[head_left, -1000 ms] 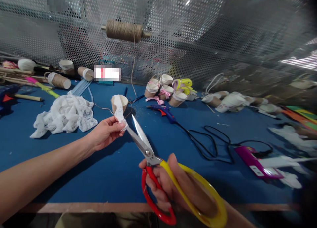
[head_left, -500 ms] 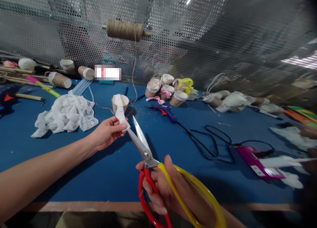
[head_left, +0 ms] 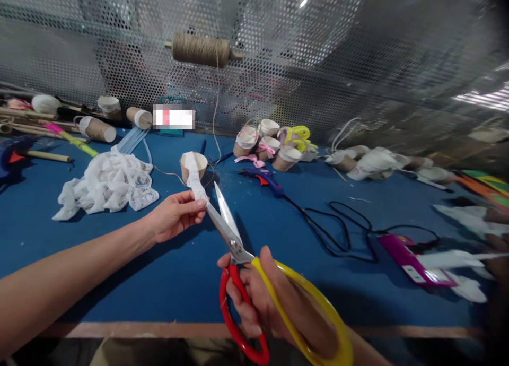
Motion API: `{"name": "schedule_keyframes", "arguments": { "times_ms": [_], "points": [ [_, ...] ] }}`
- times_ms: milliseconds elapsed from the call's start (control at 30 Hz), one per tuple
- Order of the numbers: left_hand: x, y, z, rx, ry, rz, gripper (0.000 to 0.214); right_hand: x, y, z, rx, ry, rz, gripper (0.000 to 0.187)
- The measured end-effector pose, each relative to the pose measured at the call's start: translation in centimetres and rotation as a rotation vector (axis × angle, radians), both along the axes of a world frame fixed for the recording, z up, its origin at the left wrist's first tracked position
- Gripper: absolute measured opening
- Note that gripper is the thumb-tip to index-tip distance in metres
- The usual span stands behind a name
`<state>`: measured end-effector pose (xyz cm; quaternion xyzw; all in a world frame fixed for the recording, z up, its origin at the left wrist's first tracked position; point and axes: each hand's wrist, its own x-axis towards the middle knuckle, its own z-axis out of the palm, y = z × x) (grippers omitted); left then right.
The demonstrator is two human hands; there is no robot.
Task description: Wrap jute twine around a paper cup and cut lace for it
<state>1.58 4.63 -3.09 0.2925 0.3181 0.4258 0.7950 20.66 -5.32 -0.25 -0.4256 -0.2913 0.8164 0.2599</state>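
Observation:
My left hand (head_left: 177,213) pinches the near end of a white lace ribbon (head_left: 194,176). The ribbon's far end lies over the rim of a small brown cup (head_left: 185,166) standing on the blue table. In my right hand (head_left: 266,302) is a pair of scissors (head_left: 228,225) with one red and one yellow handle. Their blades are spread, and the left blade's tip is at the ribbon end beside my left fingertips. A heap of white lace (head_left: 109,183) lies left of the cup.
A blue glue gun (head_left: 262,179) lies right of the cup, its black cord running to a purple power strip (head_left: 415,262). Several decorated cups (head_left: 268,143) stand behind it. A twine spool (head_left: 201,49) hangs on the mesh wall, its strand trailing down to the table.
My left fingers have shifted slightly on the ribbon end. The scissors' handles have moved a little left and closer together, with the blades still apart. The cup stays put.

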Motion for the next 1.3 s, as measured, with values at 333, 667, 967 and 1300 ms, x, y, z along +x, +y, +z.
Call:
{"name": "schedule_keyframes", "arguments": {
  "times_ms": [333, 667, 967, 1300],
  "points": [
    [0.0, -0.1, 0.0, 0.000, -0.003, 0.003, 0.016, 0.0, 0.0, -0.4, -0.044, 0.133, 0.026, 0.068],
    [0.1, -0.2, -0.1, 0.016, 0.004, -0.025, 0.015, -0.8, -0.8, 0.1, 0.023, 0.104, -0.052, 0.065],
    [0.2, -0.1, -0.2, 0.015, 0.011, -0.035, 0.017, -1.5, -0.5, -0.3, -0.041, 0.088, -0.091, 0.060],
    [0.4, -0.2, 0.2, 0.029, 0.026, -0.064, 0.020, -2.0, -0.7, -0.2, -0.062, 0.102, -0.120, 0.057]
  ]
}}
